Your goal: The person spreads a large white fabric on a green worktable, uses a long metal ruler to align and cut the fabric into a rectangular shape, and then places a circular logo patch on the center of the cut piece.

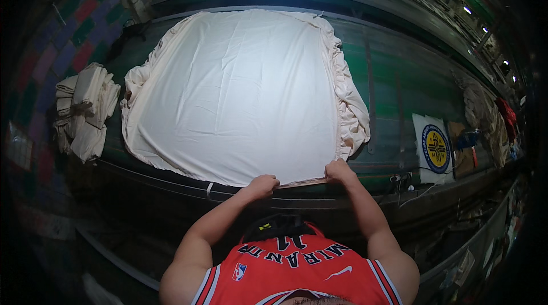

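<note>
A large cream-white cloth (240, 94) lies spread over the long green table (385, 88), its left and right sides gathered into ruffled folds. Both of my arms reach forward to its near edge. My left hand (263, 186) is closed on that edge near the middle. At the near right corner, just below the ruffled side, my right hand (341, 171) grips the same edge. Between the two hands the hem runs nearly straight. The fingertips of both hands are hidden by the knuckles and the cloth.
To the left sits a folded stack of cream cloth (88, 111). On the right lie a white sheet with a round blue and yellow emblem (436, 148), a crumpled grey-brown cloth (480, 112) and a red cloth (507, 115). A thin cable (419, 194) lies by the table's near edge.
</note>
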A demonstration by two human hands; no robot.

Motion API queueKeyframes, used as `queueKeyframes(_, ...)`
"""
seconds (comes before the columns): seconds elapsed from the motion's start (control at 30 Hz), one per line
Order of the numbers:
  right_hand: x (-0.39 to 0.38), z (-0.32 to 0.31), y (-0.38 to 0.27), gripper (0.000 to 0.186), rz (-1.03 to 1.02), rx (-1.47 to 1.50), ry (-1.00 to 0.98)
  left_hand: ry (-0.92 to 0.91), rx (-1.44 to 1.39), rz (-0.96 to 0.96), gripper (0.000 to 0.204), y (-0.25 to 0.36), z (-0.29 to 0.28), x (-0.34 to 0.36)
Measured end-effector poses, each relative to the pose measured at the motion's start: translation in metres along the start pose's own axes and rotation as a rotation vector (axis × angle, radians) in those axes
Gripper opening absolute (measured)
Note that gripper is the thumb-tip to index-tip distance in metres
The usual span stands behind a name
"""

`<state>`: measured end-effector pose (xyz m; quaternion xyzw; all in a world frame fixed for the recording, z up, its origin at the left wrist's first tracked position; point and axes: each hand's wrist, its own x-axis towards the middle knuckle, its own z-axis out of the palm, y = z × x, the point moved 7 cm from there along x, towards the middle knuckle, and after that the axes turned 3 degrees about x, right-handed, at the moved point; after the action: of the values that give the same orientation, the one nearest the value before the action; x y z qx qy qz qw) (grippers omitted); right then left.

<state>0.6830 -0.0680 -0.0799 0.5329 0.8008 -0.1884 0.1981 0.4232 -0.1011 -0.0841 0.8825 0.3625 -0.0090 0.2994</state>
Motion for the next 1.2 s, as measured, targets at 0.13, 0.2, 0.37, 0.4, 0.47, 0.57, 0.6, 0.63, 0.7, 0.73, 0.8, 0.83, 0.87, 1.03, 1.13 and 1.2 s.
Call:
queueKeyframes(0.13,-0.007,-0.023,-0.026,0.022,-0.087,-0.083,0.208,0.023,-0.028,0.024,0.019,-0.004,-0.003,-0.010)
queueKeyframes(0.2,-0.011,-0.032,-0.041,0.019,-0.170,-0.086,0.360,0.037,-0.027,0.034,0.019,-0.008,-0.006,-0.020)
queueKeyframes(0.37,-0.001,-0.025,-0.036,0.007,0.028,-0.008,0.249,0.058,-0.013,-0.005,0.019,-0.020,-0.012,-0.037)
queueKeyframes(0.4,-0.001,-0.023,-0.037,0.009,0.031,-0.006,0.210,0.039,-0.029,-0.007,0.019,-0.021,-0.011,-0.038)
queueKeyframes(0.47,-0.001,-0.021,-0.041,0.014,0.033,-0.010,0.129,-0.006,-0.039,0.033,0.021,-0.020,-0.009,-0.037)
queueKeyframes(0.57,-0.001,-0.022,-0.053,0.023,0.114,0.000,0.048,-0.035,-0.079,0.083,0.025,-0.023,-0.007,-0.041)
queueKeyframes(0.6,0.000,-0.022,-0.055,0.026,0.175,-0.017,-0.012,-0.046,-0.099,0.092,0.026,-0.028,-0.007,-0.044)
queueKeyframes(0.63,-0.001,-0.023,-0.057,0.029,0.234,-0.035,-0.072,0.059,-0.155,0.088,0.027,-0.037,-0.015,-0.049)
queueKeyframes(0.7,-0.004,-0.030,-0.071,0.031,0.275,-0.039,-0.069,0.239,-0.277,0.067,0.030,-0.064,-0.031,-0.070)
queueKeyframes(0.73,-0.005,-0.036,-0.080,0.030,0.260,-0.026,-0.004,0.299,-0.314,0.001,0.031,-0.088,-0.039,-0.084)
queueKeyframes(0.8,-0.005,-0.044,-0.103,0.028,0.194,0.016,0.078,0.412,-0.406,-0.171,0.033,-0.145,-0.058,-0.123)
queueKeyframes(0.83,-0.003,-0.044,-0.115,0.026,0.142,0.045,0.095,0.485,-0.383,-0.280,0.033,-0.172,-0.067,-0.147)
queueKeyframes(0.87,-0.001,-0.045,-0.128,0.025,0.077,0.055,0.118,0.557,-0.188,-0.253,0.029,-0.188,-0.082,-0.173)
queueKeyframes(1.03,0.021,-0.028,-0.177,0.027,-0.128,0.130,0.050,0.487,0.217,-0.603,0.023,-0.254,-0.104,-0.282)
queueKeyframes(1.13,0.027,-0.024,-0.188,0.027,-0.189,0.134,0.015,0.592,0.163,-0.592,0.019,-0.267,-0.110,-0.306)
queueKeyframes(1.2,0.024,-0.027,-0.192,0.027,-0.233,0.185,0.086,0.615,0.130,-0.580,0.018,-0.274,-0.109,-0.311)
